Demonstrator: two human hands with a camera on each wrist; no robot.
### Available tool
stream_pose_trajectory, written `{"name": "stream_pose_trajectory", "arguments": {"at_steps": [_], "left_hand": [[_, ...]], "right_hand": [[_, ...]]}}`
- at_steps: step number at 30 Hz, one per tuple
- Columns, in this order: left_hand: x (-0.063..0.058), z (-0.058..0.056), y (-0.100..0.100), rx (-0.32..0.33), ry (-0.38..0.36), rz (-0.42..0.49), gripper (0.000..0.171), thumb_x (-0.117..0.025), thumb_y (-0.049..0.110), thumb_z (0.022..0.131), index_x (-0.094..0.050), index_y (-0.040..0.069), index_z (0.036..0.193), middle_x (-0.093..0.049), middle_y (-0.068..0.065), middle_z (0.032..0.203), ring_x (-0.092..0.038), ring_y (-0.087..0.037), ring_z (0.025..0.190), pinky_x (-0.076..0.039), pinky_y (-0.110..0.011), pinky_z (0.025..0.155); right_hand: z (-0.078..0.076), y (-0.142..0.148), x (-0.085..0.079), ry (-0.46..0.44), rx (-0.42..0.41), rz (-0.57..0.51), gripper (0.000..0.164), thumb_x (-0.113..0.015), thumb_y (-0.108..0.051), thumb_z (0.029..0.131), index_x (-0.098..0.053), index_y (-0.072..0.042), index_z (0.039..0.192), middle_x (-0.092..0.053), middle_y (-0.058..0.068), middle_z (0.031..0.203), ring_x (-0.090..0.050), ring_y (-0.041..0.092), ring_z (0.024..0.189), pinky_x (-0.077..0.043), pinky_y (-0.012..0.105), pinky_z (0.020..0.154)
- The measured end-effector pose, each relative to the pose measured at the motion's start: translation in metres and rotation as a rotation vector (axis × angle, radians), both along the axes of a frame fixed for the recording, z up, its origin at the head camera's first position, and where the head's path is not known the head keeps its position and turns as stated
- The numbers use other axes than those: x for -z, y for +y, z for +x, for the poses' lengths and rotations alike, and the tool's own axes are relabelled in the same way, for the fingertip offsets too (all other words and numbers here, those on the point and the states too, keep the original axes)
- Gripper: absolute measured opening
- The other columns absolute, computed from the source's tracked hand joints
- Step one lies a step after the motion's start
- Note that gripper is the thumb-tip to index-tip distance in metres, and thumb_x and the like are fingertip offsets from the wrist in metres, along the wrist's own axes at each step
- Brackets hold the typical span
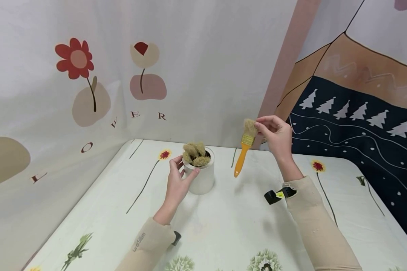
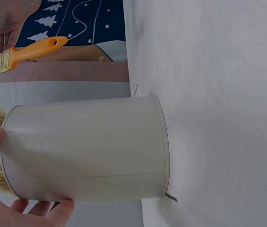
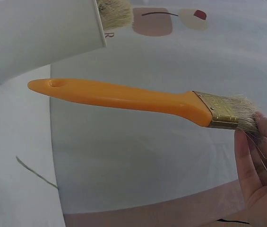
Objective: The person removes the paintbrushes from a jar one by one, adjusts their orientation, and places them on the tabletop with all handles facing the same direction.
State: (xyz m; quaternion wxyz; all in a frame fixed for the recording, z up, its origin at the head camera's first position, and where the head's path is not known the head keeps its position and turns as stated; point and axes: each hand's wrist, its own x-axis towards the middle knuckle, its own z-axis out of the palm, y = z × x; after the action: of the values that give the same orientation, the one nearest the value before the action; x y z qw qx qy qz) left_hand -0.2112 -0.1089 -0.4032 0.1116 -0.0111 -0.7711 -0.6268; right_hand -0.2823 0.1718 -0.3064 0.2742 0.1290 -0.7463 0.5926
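Observation:
A white cylindrical canister (image 1: 202, 180) stands upright on the table, with several bristle brush heads (image 1: 195, 152) sticking out of its top. My left hand (image 1: 178, 182) grips its rim and near side, thumb over the edge and fingers along the wall, as the left wrist view also shows. To the right, above the table, my right hand (image 1: 276, 135) pinches a paintbrush (image 1: 243, 156) by its bristles. Its orange handle (image 3: 119, 97) hangs down toward the table, below a gold metal band (image 3: 220, 111). In the right wrist view, thumb and fingers close on the bristle end.
A white cloth printed with flowers covers the table (image 1: 224, 226). Behind it hangs a pale curtain (image 1: 207, 75) with flower prints and letters. At the right is a dark blue cloth (image 1: 356, 139) with white trees. Each wrist wears a black strap (image 1: 288, 192).

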Motion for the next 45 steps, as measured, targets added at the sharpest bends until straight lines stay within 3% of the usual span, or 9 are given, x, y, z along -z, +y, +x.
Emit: {"name": "stream_pose_trajectory", "arguments": {"at_steps": [27,34,45], "left_hand": [[0.000,0.001,0.000,-0.012,-0.008,0.002,0.072,-0.072,0.019,0.092,-0.027,0.001,0.145,-0.030,-0.021,0.158,-0.030,-0.039,0.149,-0.028,-0.052,0.124],[-0.001,0.001,0.000,-0.004,-0.007,0.010,0.072,-0.072,0.019,0.092,-0.027,0.002,0.145,-0.030,-0.020,0.159,-0.029,-0.039,0.149,-0.028,-0.052,0.124],[-0.002,0.002,0.001,-0.007,-0.011,0.004,0.073,-0.072,0.019,0.091,-0.027,0.002,0.145,-0.031,-0.020,0.158,-0.030,-0.038,0.149,-0.028,-0.052,0.124]], "right_hand": [[-0.017,0.003,0.037,-0.121,0.025,0.025,0.022,-0.071,-0.012,0.091,-0.068,0.002,0.109,-0.067,-0.021,0.086,-0.064,-0.003,0.077,-0.057,0.010,0.073],[-0.023,0.004,0.050,-0.161,-0.004,0.024,0.027,-0.072,-0.016,0.091,-0.067,0.003,0.109,-0.070,-0.016,0.088,-0.064,-0.004,0.077,-0.058,0.012,0.073],[-0.033,0.002,0.072,-0.223,-0.121,-0.034,0.026,-0.069,-0.008,0.093,-0.064,0.010,0.111,-0.067,-0.022,0.082,-0.066,-0.004,0.074,-0.060,0.015,0.070]]}}
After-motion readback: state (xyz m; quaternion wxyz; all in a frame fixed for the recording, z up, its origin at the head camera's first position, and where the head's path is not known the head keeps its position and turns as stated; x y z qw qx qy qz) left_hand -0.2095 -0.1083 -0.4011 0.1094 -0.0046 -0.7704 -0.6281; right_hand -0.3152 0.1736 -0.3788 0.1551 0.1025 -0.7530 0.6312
